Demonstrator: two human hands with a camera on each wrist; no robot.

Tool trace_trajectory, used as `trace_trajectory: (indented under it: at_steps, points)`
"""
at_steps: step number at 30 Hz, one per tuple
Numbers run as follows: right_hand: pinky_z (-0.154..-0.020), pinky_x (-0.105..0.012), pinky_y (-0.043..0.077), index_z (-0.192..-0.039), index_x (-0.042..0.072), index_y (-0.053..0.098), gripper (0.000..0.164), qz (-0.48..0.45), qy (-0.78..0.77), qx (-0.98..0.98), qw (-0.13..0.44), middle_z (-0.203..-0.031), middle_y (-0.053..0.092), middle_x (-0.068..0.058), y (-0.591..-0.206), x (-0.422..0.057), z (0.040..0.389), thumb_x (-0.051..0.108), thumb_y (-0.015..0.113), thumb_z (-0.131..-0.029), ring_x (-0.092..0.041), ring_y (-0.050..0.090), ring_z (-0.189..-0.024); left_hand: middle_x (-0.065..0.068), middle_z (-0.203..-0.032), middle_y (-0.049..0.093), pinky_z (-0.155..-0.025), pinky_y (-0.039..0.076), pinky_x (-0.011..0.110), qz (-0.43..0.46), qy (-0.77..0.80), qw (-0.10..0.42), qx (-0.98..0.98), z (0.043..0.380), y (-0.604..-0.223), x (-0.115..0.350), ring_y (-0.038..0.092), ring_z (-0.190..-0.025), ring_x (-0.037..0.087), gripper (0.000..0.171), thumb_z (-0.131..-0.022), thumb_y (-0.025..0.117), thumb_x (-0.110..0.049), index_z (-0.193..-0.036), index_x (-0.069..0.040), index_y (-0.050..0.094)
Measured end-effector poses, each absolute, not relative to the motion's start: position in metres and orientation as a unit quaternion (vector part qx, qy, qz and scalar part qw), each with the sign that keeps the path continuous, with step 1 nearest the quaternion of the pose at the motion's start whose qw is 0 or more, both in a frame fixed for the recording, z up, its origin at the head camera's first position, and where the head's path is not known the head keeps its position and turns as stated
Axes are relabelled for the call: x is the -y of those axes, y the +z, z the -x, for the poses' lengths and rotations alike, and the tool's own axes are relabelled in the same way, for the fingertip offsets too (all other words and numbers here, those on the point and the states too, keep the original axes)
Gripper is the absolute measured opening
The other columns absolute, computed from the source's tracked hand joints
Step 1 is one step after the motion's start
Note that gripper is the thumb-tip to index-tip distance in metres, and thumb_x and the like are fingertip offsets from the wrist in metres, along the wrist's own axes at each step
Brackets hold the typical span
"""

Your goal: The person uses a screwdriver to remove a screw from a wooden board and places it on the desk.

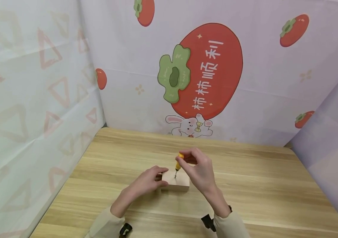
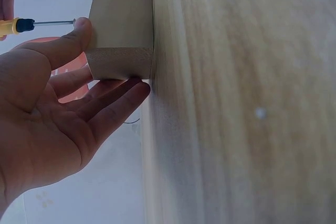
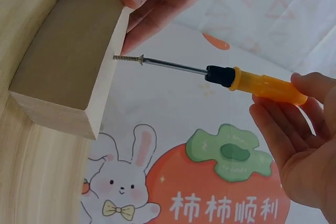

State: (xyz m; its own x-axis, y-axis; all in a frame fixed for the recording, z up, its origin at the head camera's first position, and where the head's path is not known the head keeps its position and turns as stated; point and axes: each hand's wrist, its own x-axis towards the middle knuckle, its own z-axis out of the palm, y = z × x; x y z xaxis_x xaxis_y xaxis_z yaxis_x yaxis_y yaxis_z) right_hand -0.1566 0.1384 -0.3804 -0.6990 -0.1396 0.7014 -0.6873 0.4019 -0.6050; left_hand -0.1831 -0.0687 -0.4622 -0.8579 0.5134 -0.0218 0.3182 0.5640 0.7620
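Atop the block point(image 3: 68, 45), the screw point(image 3: 128, 58) seems started but mostly undriven, right hand point(image 1: 199, 169) pinching the screwdriver point(image 3: 231, 78), left hand point(image 1: 147, 181) the block.

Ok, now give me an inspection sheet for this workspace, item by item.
Surface: wood-grain table.
Job's things: pale wooden block on the table; screw standing at its top face, much thread exposed, depth unclear; yellow-handled screwdriver with its tip at the screw head.
Clutter: nothing seen, bar a pale spot, too blurred to identify.
Hands: left hand holds the block's end; right hand grips the screwdriver handle.
Cables: nothing seen.
Surroundings: backdrop printed with red fruit and a rabbit.
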Motion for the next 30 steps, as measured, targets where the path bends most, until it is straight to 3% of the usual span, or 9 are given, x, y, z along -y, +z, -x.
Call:
trace_trajectory:
  at_steps: [8,13,18,26,30]
  points:
    - [-0.076,-0.025,0.062,-0.104,0.004,0.071,0.018,-0.255,0.497,0.799,0.223,-0.099,0.072,-0.006,-0.380,-0.141,0.157,0.005,0.076,-0.086,-0.018,0.072,-0.088,0.013,-0.130,0.060,-0.102,0.052,0.044,-0.240,0.399,0.119,-0.877,0.185,-0.464,0.069,0.063,-0.120,0.029,0.054,-0.093,0.071,-0.028,-0.139,-0.005,0.056]
    - [-0.073,-0.030,0.063,-0.100,0.006,0.070,0.022,-0.248,0.469,0.804,0.269,-0.096,0.069,-0.004,-0.383,-0.136,0.154,0.007,0.081,-0.081,-0.017,0.069,-0.088,0.013,-0.129,0.060,-0.101,0.053,0.044,-0.240,0.398,0.121,-0.877,0.185,-0.464,0.069,0.063,-0.120,0.029,0.054,-0.093,0.071,-0.028,-0.139,-0.005,0.056]
    - [-0.070,-0.024,0.062,-0.101,0.009,0.072,0.022,-0.256,0.453,0.804,0.288,-0.090,0.068,-0.002,-0.383,-0.138,0.155,0.007,0.081,-0.081,-0.013,0.067,-0.077,0.013,-0.130,0.059,-0.101,0.053,0.044,-0.238,0.397,0.121,-0.878,0.185,-0.464,0.069,0.063,-0.120,0.030,0.054,-0.093,0.071,-0.028,-0.140,-0.005,0.056]
    - [-0.074,-0.032,0.063,-0.101,0.008,0.074,0.021,-0.336,0.513,0.768,0.183,-0.095,0.072,-0.008,-0.380,-0.151,0.165,-0.001,0.078,-0.082,-0.015,0.071,-0.086,0.012,-0.129,0.059,-0.101,0.053,0.044,-0.235,0.402,0.123,-0.876,0.185,-0.464,0.070,0.063,-0.120,0.029,0.054,-0.093,0.071,-0.028,-0.140,-0.006,0.056]
    - [-0.071,-0.033,0.063,-0.102,0.009,0.074,0.020,-0.333,0.516,0.768,0.184,-0.095,0.071,-0.008,-0.382,-0.149,0.165,0.002,0.078,-0.083,-0.012,0.071,-0.084,0.012,-0.129,0.059,-0.101,0.053,0.044,-0.234,0.402,0.124,-0.877,0.185,-0.464,0.069,0.062,-0.120,0.029,0.054,-0.093,0.070,-0.029,-0.140,-0.006,0.056]
